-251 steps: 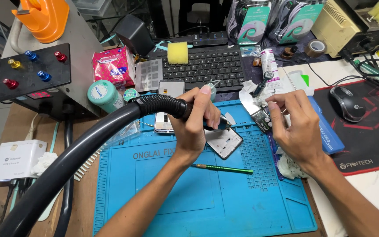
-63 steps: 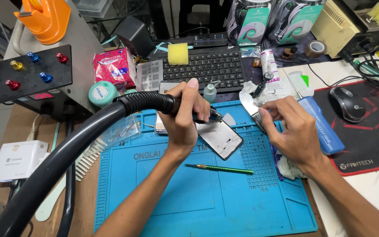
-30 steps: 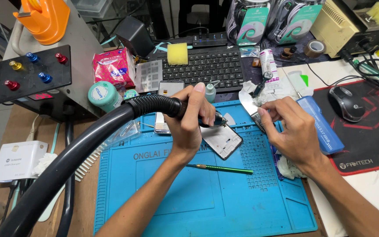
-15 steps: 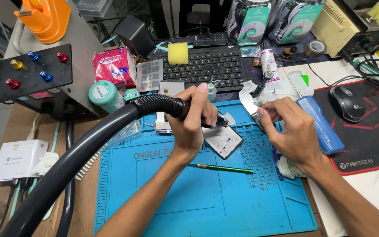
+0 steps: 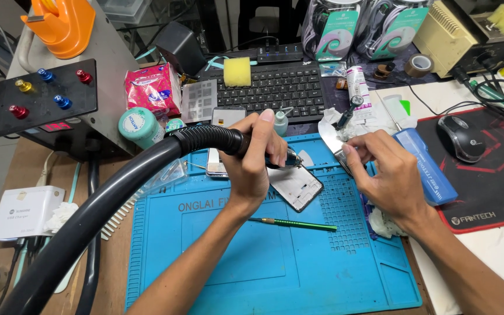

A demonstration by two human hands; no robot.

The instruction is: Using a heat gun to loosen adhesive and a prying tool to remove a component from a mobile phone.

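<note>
The left hand [image 5: 252, 160] reaches in from the bottom of the view, its forearm slanting up across the blue mat [image 5: 263, 256], and is clenched round the handle of a hot-air tool [image 5: 263, 153] whose thick black hose [image 5: 106, 204] sweeps off to the lower left. The nozzle points down over a phone frame [image 5: 296, 186] that lies tilted on the mat, just under the fingers. The right hand [image 5: 389, 175] comes in from the lower right, fingers curled and pinching a small flat metal blade [image 5: 335, 144] at the mat's upper right edge. A thin green tool [image 5: 296, 223] lies on the mat between the two wrists.

At the back of the bench [image 5: 497, 262], a pink rectangular packet [image 5: 147, 88] stands left of the black keyboard [image 5: 275, 88], with a yellow sponge [image 5: 237, 71] on the keyboard's top edge. A round teal-lidded tub [image 5: 139, 125] sits below the packet. A white flat box [image 5: 21, 211] lies far left. A blue oblong case [image 5: 430, 166] rests beside the right hand, touching a red-and-black mouse pad [image 5: 497, 181].
</note>
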